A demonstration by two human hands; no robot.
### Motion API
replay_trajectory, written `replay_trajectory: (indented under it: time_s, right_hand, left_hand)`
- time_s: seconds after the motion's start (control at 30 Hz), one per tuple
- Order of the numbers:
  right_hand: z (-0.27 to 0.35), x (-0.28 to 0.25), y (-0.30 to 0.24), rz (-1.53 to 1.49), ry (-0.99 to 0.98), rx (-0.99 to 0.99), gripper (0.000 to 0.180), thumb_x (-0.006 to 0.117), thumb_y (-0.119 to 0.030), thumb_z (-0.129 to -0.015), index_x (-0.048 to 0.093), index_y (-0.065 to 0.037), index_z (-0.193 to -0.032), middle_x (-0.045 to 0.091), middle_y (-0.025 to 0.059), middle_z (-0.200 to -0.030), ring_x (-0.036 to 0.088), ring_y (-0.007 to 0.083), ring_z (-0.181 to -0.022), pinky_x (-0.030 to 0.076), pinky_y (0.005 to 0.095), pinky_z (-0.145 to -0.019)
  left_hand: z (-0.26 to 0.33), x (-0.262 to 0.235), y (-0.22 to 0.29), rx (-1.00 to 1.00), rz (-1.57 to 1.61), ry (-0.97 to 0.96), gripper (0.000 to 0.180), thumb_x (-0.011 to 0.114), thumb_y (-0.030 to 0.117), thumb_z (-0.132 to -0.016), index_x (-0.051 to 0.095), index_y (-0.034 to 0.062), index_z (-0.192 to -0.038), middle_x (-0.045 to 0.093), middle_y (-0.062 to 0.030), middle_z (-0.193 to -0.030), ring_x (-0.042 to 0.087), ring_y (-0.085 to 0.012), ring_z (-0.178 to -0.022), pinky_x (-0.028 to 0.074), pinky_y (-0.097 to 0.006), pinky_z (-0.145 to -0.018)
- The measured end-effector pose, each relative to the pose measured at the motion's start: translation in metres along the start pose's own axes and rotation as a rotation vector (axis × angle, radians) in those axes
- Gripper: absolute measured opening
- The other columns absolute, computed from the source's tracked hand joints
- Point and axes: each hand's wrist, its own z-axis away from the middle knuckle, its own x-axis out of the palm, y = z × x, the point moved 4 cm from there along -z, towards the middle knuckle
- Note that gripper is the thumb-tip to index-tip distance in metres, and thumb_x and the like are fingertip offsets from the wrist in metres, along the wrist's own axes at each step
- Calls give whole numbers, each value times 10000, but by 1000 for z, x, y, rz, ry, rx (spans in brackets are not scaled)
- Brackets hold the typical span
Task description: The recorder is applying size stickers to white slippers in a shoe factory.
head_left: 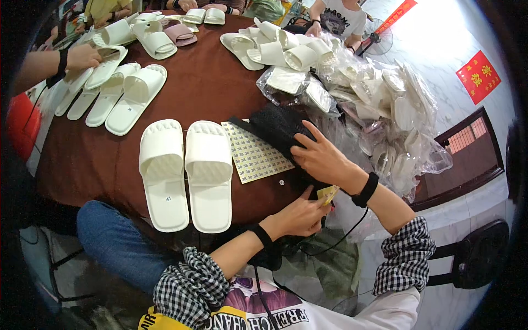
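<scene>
Lying at the left, a row of white slippers (140, 85) is touched by a co-worker's hand (82, 57). Nearer, 2 white slippers (209, 203) are set side by side on the tablecloth (190, 91), beside a sticker sheet (256, 158) overlapped by black fabric (275, 125). By the left hand (298, 216), a yellow item (328, 193) is pinched. The right hand (325, 159) is laid on the fabric, its fingers spread. Bagged slippers (393, 99) are piled far right.
</scene>
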Motion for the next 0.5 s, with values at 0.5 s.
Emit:
replay_trajectory:
  time_s: [0.5]
  right_hand:
    - [0,14,-2,-77,111,-52,80,671,-215,-782,741,-225,-744,556,-48,-1020,485,171,-1009,425,287,-792]
  left_hand:
    - [-23,-5,-5,-134,398,51,141,634,162,-847,627,48,-930,663,-134,-785,659,-343,-693,509,-436,-731]
